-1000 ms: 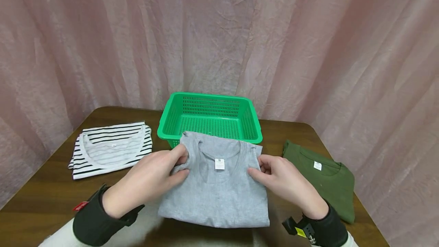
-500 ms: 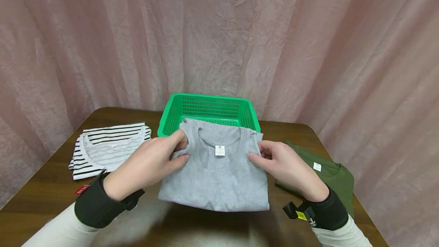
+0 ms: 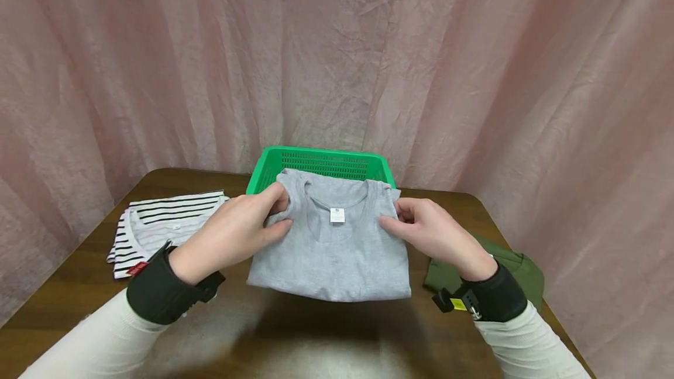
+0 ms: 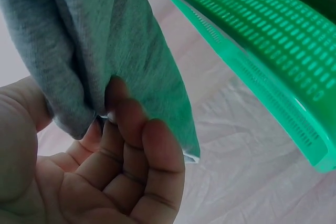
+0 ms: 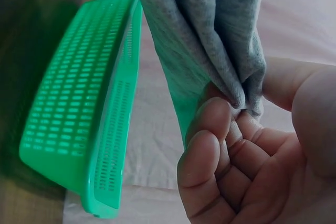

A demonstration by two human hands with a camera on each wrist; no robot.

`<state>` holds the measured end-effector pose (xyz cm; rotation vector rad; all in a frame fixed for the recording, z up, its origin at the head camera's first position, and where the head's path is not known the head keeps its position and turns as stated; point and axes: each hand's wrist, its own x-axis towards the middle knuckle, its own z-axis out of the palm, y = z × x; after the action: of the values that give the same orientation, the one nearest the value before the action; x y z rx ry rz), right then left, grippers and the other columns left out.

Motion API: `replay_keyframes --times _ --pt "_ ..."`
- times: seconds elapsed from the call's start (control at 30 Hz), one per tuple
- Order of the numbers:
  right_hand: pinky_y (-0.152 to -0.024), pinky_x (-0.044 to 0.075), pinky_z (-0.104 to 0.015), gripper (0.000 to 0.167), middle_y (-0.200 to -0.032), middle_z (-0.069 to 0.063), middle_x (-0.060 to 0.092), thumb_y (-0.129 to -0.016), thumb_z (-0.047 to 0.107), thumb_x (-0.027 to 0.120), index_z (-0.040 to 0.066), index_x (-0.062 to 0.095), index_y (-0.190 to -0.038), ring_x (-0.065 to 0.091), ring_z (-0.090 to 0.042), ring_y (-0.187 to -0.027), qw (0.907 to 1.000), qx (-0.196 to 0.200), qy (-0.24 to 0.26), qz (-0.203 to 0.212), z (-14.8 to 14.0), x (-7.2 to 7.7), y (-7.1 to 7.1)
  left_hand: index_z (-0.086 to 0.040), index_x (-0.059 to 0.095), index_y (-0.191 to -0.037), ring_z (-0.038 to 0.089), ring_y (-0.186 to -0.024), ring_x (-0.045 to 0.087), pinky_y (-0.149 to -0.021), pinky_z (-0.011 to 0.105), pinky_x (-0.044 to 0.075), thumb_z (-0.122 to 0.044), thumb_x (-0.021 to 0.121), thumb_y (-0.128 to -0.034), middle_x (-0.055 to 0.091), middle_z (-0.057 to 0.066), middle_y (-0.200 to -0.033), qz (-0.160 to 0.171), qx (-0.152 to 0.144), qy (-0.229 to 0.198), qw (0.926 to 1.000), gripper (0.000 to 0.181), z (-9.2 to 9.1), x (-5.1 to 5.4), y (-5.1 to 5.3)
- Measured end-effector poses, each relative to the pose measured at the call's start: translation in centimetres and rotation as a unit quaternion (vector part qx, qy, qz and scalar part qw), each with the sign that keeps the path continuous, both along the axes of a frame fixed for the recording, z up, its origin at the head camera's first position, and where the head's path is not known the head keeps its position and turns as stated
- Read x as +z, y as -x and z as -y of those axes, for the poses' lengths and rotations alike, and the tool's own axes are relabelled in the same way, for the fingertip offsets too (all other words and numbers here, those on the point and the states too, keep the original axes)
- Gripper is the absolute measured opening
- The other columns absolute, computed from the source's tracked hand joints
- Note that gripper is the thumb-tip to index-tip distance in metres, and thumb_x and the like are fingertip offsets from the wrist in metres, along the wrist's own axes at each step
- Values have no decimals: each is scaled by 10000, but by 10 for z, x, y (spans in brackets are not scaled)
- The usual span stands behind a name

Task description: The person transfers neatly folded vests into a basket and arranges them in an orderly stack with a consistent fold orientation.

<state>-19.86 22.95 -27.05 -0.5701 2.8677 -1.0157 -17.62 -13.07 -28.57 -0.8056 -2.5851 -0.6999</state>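
Observation:
A folded grey T-shirt [image 3: 332, 262] with a white neck label is held up in the air, collar away from me. My left hand [image 3: 239, 230] pinches its left edge between thumb and curled fingers. On the opposite edge, my right hand [image 3: 434, 233] grips the cloth the same way. Behind and below the shirt stands a green plastic basket [image 3: 326, 154], its front part hidden by the cloth. Both wrist views show the layered grey fabric [image 4: 86, 51] between thumb and fingers, with the basket's slotted wall [image 5: 79, 87] close by, apart from the hands.
A folded black-and-white striped shirt [image 3: 174, 209] lies on the brown wooden table [image 3: 337, 338] at the left, partly behind my left arm. At the right is a folded dark green shirt [image 3: 521, 274], partly covered by my right wrist. A pink curtain [image 3: 337, 51] hangs behind the table.
Both hands have raised the grey T-shirt and carried it forward, so it now covers more of the green basket. The hold on its two edges is unchanged.

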Motion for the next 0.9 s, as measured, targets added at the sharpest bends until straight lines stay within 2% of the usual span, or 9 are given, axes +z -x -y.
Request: replay_keyframes --times 0.27,0.53,0.9 --pt "-629 363 -312 348 -671 47 436 -1055 394 746 146 617 -848 424 -170 -664 10000 16 2 -80 4 5 20 -163 543 -1062 133 -624 423 -604 339 402 -104 769 -996 513 -51 -778 19 45 -56 10000 243 4 6 13" --pt "-684 420 -346 305 -758 12 584 -1062 394 730 142 680 -898 521 -197 -737 9998 -25 -89 -147 6 9 38 -147 553 -1090 162 -629 471 -619 370 424 -121 747 -1013 566 -19 -817 100 182 -28 9998 210 6 11 30" --pt "-626 330 -327 429 -662 51 400 -1060 400 718 131 529 -786 383 -166 -638 9994 -124 -23 -313 11 12 58 -134 538 -1076 195 -671 522 -672 396 456 -116 713 -1008 622 28 -915 48 352 -76 9993 188 8 14 52"
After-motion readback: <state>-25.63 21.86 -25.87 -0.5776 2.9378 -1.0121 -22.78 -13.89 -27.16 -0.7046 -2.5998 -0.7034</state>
